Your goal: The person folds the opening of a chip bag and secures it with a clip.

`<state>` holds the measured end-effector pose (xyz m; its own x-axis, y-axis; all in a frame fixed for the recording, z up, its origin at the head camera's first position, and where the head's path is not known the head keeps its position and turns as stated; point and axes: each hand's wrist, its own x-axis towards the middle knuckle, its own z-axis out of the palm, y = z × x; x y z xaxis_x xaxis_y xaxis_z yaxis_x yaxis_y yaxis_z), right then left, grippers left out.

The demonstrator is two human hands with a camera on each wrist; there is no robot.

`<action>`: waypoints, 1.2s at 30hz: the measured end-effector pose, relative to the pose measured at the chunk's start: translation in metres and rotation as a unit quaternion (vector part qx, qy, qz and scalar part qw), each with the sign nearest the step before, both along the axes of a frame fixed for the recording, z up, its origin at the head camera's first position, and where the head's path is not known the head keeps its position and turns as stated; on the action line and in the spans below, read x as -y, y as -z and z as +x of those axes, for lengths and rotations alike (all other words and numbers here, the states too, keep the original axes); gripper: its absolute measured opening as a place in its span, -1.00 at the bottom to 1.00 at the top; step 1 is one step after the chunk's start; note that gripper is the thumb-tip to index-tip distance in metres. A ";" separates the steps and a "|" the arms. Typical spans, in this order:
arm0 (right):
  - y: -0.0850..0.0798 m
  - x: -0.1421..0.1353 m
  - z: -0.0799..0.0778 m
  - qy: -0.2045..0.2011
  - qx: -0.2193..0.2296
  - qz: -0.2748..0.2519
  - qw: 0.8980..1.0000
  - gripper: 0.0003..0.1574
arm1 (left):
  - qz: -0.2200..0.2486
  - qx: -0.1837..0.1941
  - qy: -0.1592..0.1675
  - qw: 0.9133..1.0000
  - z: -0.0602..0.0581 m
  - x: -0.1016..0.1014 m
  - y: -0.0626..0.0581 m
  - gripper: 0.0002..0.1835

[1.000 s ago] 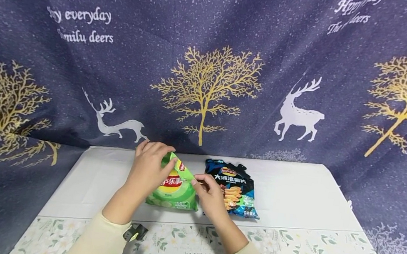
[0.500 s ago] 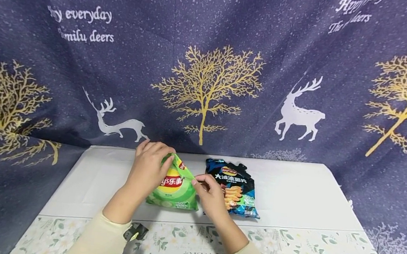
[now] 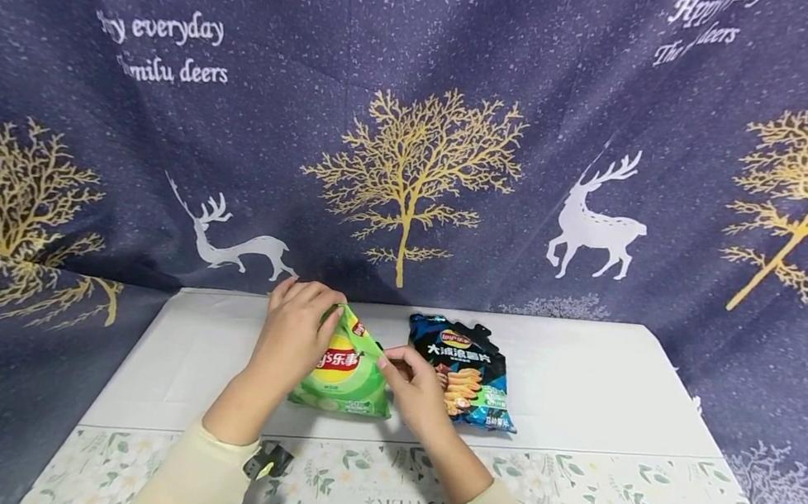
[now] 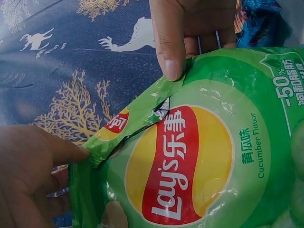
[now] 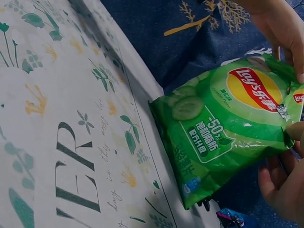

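Apparently tearing open the green chip bag [image 3: 337, 392] at lower centre of the frame: pinching opposite ends of the torn strip [image 4: 142, 108] with left hand [image 3: 295, 335] and right hand [image 3: 420, 391]; probably calling next for steady pulling.

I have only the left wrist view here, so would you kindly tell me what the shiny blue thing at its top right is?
Observer: The head view shows that it is a second snack bag, black and blue with pictures of golden chips on its front.
Operator: Thank you, and where exactly is it lying in relation to the green bag?
Observer: In the head view it lies on the plain white part of the table, to the person's right of the green bag.
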<state>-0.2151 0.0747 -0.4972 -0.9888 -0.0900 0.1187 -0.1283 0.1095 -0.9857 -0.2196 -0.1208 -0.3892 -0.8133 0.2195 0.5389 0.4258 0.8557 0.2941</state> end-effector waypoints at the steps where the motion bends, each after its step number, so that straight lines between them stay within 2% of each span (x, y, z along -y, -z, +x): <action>1: 0.000 0.000 0.000 -0.002 -0.001 -0.001 1.000 -0.80 | 0.001 0.000 -0.001 1.000 0.001 0.000 0.000 -0.85; 5: 0.001 0.001 0.001 -0.011 -0.012 -0.007 1.000 -0.77 | 0.006 -0.004 -0.001 1.000 0.003 0.002 -0.002 -0.86; 11: 0.003 0.001 0.001 -0.025 -0.011 0.018 0.999 -0.72 | 0.006 -0.007 0.001 1.000 0.005 0.008 -0.004 -0.86; 22: 0.001 -0.008 -0.006 -0.025 -0.030 0.033 0.999 -0.71 | 0.011 0.006 -0.002 1.000 0.009 0.024 -0.010 -0.86; 28: 0.000 -0.011 -0.012 -0.028 -0.040 0.106 0.993 -0.67 | 0.020 0.016 -0.007 1.000 0.012 0.032 -0.013 -0.86; 36: 0.002 -0.009 -0.023 -0.043 -0.059 0.200 0.977 -0.62 | 0.020 0.015 -0.009 1.000 0.014 0.041 -0.012 -0.86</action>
